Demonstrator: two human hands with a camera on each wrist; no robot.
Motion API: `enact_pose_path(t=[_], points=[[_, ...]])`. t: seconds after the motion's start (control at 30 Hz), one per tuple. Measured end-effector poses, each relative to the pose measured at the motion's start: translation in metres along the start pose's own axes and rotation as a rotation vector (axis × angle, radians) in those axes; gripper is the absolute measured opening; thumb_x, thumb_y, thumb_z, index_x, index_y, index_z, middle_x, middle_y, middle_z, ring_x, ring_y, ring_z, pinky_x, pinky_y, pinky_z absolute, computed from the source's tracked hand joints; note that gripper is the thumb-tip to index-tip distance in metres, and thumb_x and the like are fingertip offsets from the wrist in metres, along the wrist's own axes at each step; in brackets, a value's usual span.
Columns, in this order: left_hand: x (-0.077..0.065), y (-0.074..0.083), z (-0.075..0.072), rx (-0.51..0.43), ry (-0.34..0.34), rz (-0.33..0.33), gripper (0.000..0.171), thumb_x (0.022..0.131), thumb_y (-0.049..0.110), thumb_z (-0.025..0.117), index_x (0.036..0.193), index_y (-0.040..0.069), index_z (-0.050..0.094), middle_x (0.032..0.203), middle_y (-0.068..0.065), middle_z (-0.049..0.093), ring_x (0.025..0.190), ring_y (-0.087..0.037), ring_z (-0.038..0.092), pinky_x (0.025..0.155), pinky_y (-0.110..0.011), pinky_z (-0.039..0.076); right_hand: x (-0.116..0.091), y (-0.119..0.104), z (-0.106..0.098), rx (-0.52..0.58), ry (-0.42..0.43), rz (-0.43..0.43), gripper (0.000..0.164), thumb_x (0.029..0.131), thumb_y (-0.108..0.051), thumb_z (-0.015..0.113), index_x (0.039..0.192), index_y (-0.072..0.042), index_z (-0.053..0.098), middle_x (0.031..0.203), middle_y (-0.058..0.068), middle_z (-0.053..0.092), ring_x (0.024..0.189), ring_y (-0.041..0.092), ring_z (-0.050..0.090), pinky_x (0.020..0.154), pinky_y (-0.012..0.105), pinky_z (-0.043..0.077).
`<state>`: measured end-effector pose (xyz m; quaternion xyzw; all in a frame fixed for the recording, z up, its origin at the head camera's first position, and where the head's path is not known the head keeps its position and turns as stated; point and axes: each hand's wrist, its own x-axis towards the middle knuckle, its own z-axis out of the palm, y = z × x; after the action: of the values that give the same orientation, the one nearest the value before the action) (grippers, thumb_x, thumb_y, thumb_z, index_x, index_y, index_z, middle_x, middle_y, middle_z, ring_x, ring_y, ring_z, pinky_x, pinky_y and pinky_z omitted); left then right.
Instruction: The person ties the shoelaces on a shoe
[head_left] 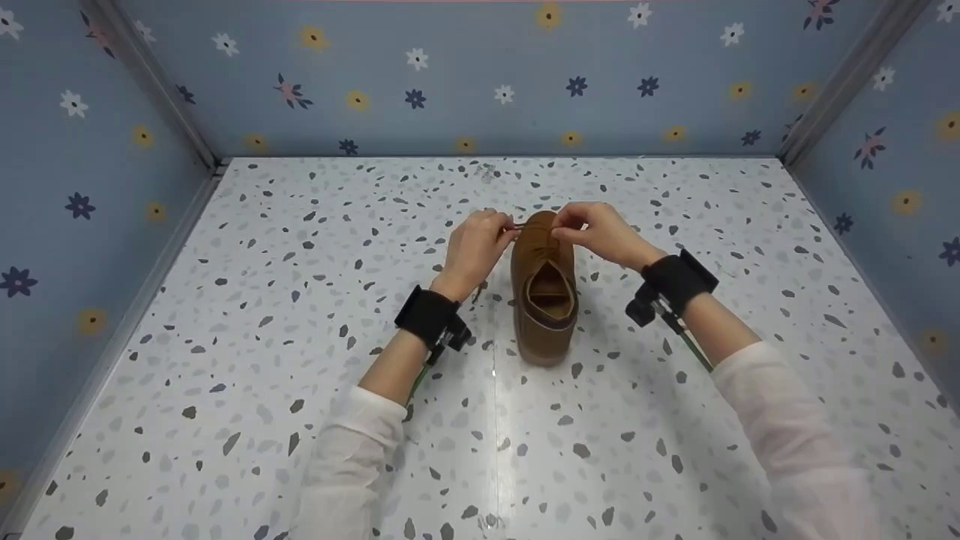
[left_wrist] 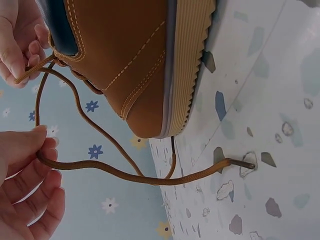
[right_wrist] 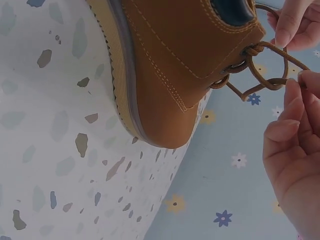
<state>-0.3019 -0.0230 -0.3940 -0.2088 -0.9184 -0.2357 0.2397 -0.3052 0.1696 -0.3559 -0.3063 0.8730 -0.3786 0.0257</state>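
Note:
A brown lace-up boot [head_left: 544, 346] stands upright on the speckled surface, its toe pointing away from me. In the head view my left hand [head_left: 475, 249] is left of the toe and my right hand [head_left: 604, 232] is to its right. The left wrist view shows my left thumb and fingers pinching a brown shoelace [left_wrist: 120, 172], whose loose end hangs toward the tabletop. In the right wrist view, my right thumb and fingertips pinch the lace [right_wrist: 272, 82] beside the eyelets. Loops of lace cross between both hands, above the boot's front.
White tabletop [head_left: 247, 337] with grey speckles lies under the boot. Blue floral panels [head_left: 450, 75] stand at the back and both sides. Black straps with small cameras [head_left: 431, 319] sit on both wrists, and green cables run along the forearms.

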Motion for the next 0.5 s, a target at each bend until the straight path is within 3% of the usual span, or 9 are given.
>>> enact_pose_path(t=[0.1,0.13,0.33,0.37,0.5], points=[[-0.001,0.0,0.001,-0.006,-0.015,0.004,0.013,0.069,0.028,0.048,0.069,0.017,0.054,0.063,0.007,0.042,0.055,-0.005,0.039,0.045,-0.018,0.031,0.0,-0.001,0.0,-0.009,-0.012,-0.007,0.014,0.07,-0.025,0.047,0.076,-0.012,0.049,0.068,-0.001,0.047,0.062,0.009,0.042,0.055,0.024,0.033],[-0.001,-0.006,0.009,-0.029,-0.018,0.006,0.014,0.07,0.028,0.046,0.07,0.017,0.054,0.063,0.007,0.042,0.054,-0.005,0.039,0.045,-0.018,0.031,0.0,-0.001,0.0,-0.003,-0.02,-0.004,0.014,0.07,-0.025,0.047,0.076,-0.012,0.049,0.068,-0.001,0.047,0.062,0.009,0.042,0.054,0.024,0.033],[-0.002,-0.005,0.009,-0.029,-0.028,0.013,0.015,0.07,0.029,0.045,0.069,0.019,0.056,0.061,0.007,0.038,0.05,-0.004,0.038,0.043,-0.018,0.03,0.001,-0.005,-0.002,0.043,-0.073,0.026,0.011,0.07,-0.02,0.047,0.075,-0.01,0.048,0.066,0.003,0.048,0.055,0.011,0.042,0.048,0.025,0.034],[-0.003,0.001,0.001,-0.005,-0.035,0.01,0.015,0.069,0.03,0.046,0.068,0.019,0.056,0.06,0.007,0.038,0.05,-0.004,0.038,0.043,-0.018,0.03,0.002,-0.005,-0.002,0.05,-0.083,0.028,0.011,0.07,-0.019,0.047,0.074,-0.009,0.048,0.065,0.005,0.048,0.054,0.012,0.042,0.047,0.025,0.033],[-0.004,-0.001,0.002,0.012,-0.069,-0.011,0.017,0.069,0.032,0.045,0.069,0.019,0.057,0.061,0.007,0.04,0.049,-0.006,0.039,0.042,-0.02,0.031,0.0,-0.016,-0.005,0.109,-0.138,0.046,0.009,0.07,-0.013,0.046,0.074,-0.005,0.048,0.063,0.014,0.046,0.049,0.016,0.04,0.044,0.027,0.033]])
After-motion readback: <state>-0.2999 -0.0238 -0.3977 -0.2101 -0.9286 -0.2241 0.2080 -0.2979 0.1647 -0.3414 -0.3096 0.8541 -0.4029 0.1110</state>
